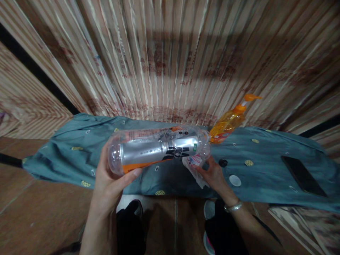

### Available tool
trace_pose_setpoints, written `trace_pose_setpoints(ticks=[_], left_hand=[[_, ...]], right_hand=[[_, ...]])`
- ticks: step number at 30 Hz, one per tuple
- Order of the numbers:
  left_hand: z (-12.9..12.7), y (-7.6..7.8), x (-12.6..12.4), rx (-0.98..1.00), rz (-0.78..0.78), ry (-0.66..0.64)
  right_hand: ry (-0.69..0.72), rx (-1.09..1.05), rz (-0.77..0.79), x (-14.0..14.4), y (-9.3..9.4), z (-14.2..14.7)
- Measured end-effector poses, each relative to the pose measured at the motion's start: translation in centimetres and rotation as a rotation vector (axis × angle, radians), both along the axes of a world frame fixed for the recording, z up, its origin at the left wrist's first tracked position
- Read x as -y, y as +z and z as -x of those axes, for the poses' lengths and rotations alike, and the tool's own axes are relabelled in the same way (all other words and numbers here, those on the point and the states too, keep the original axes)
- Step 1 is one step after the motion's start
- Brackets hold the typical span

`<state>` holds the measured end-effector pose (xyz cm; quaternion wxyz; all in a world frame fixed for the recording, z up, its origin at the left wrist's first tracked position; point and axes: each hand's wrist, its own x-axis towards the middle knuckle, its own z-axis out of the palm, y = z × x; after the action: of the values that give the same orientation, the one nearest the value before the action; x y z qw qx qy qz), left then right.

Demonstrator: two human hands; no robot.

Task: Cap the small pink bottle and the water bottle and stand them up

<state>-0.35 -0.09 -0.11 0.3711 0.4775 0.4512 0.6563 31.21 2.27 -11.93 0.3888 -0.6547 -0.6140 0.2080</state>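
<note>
We hold a clear plastic bottle (159, 147) on its side, above the near edge of a teal cloth (66, 152) spread over the floor. Our left hand (108, 179) is clamped around the bottle's base end, thumb underneath and fingers wrapped over the top. The bottle's label is silver with an orange band along its lower side and bold black characters near the neck end, but the writing is too blurred for us to read. Our right hand (212, 173) is at the neck end, fingers closed on a crumpled white wipe (195, 168) that presses against the bottle there; a metal bracelet (233, 206) sits on that wrist.

Behind the bottle's neck, an orange pump bottle (228, 122) leans against the wood-grain wall (170, 53); its label shows red and white, unreadable. Just right of our right hand, a small dark cap (222, 163) and a white round lid (235, 180) lie on the cloth. Farther right lies a dark phone (302, 175), face up, well apart from the rest. The cloth carries small yellow round motifs and tiny white marks. Faint reddish stamped writing on the wall cannot be made out.
</note>
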Motion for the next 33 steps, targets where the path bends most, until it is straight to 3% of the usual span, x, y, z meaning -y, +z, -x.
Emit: trace_pose_setpoints(ticks=[33], left_hand=[[-0.08, 0.26, 0.13, 0.011, 0.022, 0.009]], right_hand=[[0.007, 0.018, 0.028, -0.01, -0.04, 0.03]])
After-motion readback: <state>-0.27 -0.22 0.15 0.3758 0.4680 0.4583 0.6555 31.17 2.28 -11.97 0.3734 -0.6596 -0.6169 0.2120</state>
